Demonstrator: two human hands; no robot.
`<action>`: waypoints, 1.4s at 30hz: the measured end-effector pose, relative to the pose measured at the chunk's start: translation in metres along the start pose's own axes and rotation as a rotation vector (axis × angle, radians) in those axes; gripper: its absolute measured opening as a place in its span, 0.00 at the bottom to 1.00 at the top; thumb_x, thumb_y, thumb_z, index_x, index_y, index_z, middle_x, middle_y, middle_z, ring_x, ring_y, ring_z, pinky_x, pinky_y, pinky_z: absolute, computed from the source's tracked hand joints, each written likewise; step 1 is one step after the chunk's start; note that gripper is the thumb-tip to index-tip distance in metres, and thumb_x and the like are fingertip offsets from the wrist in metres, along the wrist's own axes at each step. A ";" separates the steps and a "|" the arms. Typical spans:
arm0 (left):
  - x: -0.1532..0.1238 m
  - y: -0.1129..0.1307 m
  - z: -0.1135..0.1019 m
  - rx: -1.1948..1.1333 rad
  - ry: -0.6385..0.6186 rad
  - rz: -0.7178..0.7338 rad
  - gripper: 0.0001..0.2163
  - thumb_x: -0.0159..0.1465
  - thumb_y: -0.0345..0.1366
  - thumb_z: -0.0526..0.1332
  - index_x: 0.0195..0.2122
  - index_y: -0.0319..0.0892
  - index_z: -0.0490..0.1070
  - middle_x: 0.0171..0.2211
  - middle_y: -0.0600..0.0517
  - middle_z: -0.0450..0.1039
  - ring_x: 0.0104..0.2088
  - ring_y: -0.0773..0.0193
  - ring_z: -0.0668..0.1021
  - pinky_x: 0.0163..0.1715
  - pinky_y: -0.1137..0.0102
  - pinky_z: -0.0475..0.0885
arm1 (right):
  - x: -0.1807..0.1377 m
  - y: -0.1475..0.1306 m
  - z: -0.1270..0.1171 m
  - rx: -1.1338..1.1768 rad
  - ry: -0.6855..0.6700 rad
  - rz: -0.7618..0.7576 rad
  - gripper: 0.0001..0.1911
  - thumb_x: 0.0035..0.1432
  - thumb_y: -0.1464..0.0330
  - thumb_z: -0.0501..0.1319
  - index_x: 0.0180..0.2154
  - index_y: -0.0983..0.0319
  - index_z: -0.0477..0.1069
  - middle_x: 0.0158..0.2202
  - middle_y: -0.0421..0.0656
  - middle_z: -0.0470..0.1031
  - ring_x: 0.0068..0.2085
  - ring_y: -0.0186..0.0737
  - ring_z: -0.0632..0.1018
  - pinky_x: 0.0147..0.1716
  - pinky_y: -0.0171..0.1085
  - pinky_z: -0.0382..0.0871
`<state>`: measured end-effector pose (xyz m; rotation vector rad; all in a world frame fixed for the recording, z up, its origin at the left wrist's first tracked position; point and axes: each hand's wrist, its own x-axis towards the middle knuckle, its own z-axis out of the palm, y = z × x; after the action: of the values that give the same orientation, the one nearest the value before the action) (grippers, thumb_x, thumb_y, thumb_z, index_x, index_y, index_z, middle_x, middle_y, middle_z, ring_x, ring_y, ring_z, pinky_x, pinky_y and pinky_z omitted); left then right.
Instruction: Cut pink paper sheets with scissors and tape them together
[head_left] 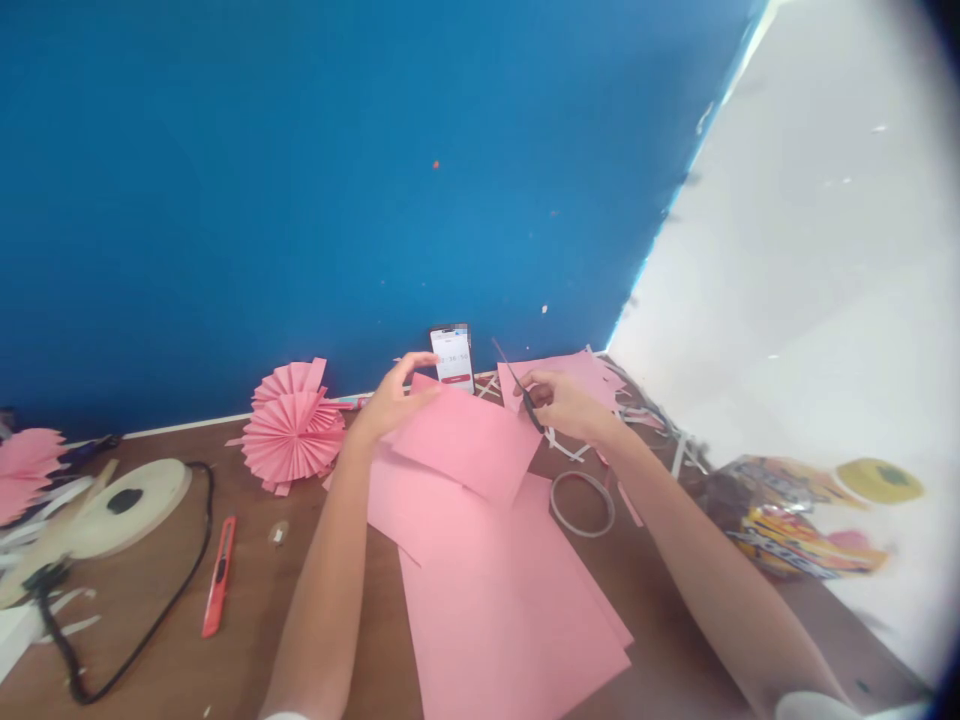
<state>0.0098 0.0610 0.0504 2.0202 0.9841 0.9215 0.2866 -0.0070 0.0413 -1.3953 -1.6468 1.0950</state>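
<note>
My left hand [394,400] holds a pink paper sheet [469,430] by its far left edge, the thumb lying along it and the index finger stretched out. The sheet is lifted and tilted over more pink sheets [502,610] spread on the table. My right hand [562,402] is closed on a pair of scissors [527,397], beside the sheet's right edge. Their thin blades point up and to the left, apart from the paper; part of the handles is hidden by my fingers.
A phone [453,362] leans on the blue wall. Pleated pink rosettes [294,430], a red box cutter [219,578] and a pale disc with a black cable [142,505] lie left. A tape ring [583,503], white paper strips [564,447] and colourful packets [802,520] are right.
</note>
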 end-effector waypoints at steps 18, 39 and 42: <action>0.008 0.026 0.058 0.426 -0.317 0.422 0.10 0.64 0.40 0.56 0.43 0.46 0.72 0.48 0.49 0.70 0.56 0.56 0.63 0.57 0.61 0.55 | -0.012 -0.021 -0.001 -0.085 -0.104 -0.297 0.12 0.48 0.69 0.60 0.38 0.63 0.72 0.31 0.41 0.75 0.31 0.34 0.73 0.33 0.34 0.66; -0.002 0.036 0.025 0.311 -0.235 0.149 0.11 0.62 0.43 0.57 0.33 0.45 0.76 0.34 0.51 0.75 0.42 0.59 0.71 0.44 0.66 0.64 | -0.022 -0.026 -0.031 -0.501 0.053 -0.442 0.17 0.51 0.70 0.57 0.44 0.60 0.74 0.42 0.44 0.77 0.40 0.41 0.75 0.39 0.36 0.68; -0.003 0.035 0.024 0.298 -0.207 0.135 0.11 0.61 0.44 0.58 0.34 0.46 0.77 0.34 0.51 0.75 0.44 0.57 0.71 0.45 0.64 0.64 | -0.025 -0.025 -0.035 -0.587 0.002 -0.446 0.18 0.49 0.72 0.57 0.43 0.61 0.75 0.37 0.43 0.77 0.35 0.39 0.75 0.36 0.35 0.67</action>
<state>0.0398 0.0358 0.0661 2.4019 0.9208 0.6454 0.3132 -0.0271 0.0779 -1.2575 -2.2472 0.3634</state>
